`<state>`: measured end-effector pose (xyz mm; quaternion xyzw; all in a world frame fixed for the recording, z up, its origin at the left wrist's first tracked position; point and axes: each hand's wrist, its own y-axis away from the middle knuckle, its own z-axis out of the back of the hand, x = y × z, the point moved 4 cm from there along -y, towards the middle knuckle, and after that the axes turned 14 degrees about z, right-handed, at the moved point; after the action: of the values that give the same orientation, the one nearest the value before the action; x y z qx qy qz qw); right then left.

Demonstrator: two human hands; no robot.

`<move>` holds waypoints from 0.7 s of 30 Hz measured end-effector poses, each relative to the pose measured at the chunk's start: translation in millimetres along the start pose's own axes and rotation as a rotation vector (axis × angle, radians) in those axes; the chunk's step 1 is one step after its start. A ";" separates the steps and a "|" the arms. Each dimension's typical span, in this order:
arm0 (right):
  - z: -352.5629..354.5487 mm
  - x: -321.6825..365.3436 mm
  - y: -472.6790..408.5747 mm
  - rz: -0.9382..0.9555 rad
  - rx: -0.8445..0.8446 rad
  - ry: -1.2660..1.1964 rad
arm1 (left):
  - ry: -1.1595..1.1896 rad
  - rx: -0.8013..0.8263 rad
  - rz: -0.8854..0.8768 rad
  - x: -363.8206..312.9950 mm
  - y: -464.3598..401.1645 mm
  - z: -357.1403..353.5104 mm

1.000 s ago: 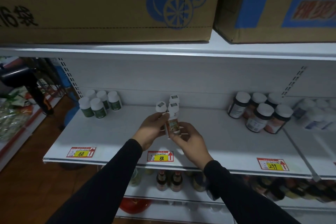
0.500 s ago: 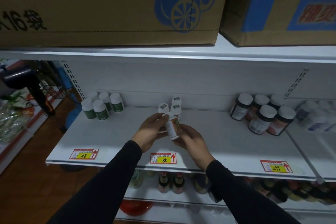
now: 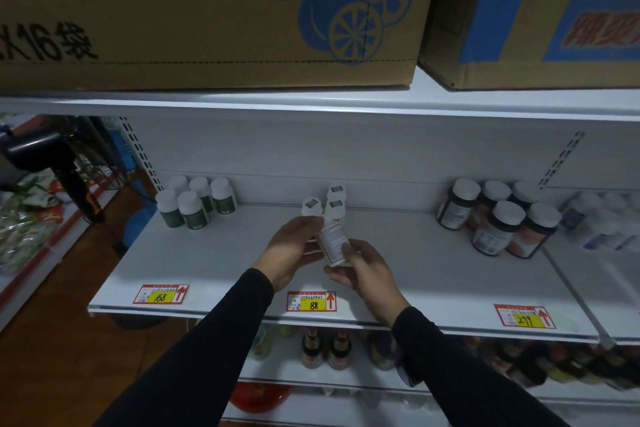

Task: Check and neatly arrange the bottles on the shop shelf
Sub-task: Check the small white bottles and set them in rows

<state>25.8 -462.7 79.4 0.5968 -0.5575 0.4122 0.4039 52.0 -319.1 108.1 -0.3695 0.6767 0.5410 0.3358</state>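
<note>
A small white bottle (image 3: 332,240) with a printed label is tilted above the middle of the white shelf (image 3: 214,253). My left hand (image 3: 292,251) holds its upper side and my right hand (image 3: 367,270) grips its lower end, thumb on the label. Just behind stand two more white-capped bottles (image 3: 311,206), one with its cap (image 3: 336,190) further back. A cluster of green-labelled bottles (image 3: 194,206) sits at the back left. Dark bottles with white caps (image 3: 498,218) stand at the right.
Two cardboard boxes (image 3: 207,10) rest on the shelf above. Price tags 168 (image 3: 161,294), 88 (image 3: 311,302) and 299 (image 3: 524,316) line the shelf edge. Dark glass bottles (image 3: 325,348) fill the lower shelf. A fan (image 3: 52,163) stands on the left.
The bottle has been turned in my hands from upright to tilted, its label rotated from the green side to the white text side. Both hands stay in place.
</note>
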 end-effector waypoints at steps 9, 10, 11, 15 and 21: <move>-1.1 1.6 3.5 -0.015 0.005 -0.013 | -0.037 -0.056 -0.003 3.9 -2.2 2.0; -1.8 3.2 4.3 -0.001 0.016 -0.001 | -0.048 -0.059 -0.003 4.4 -1.6 1.8; -2.4 4.5 5.0 0.009 0.018 0.004 | -0.057 -0.060 -0.005 4.8 -1.0 1.5; -5.3 4.7 6.4 -0.018 0.000 -0.035 | -0.036 -0.039 -0.006 3.6 1.5 1.3; -6.7 1.8 4.9 -0.076 0.012 -0.036 | 0.022 0.031 0.011 2.9 0.4 2.6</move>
<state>20.6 -457.3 83.4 0.6272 -0.5394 0.3889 0.4055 50.4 -316.9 105.3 -0.3667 0.6907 0.5282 0.3309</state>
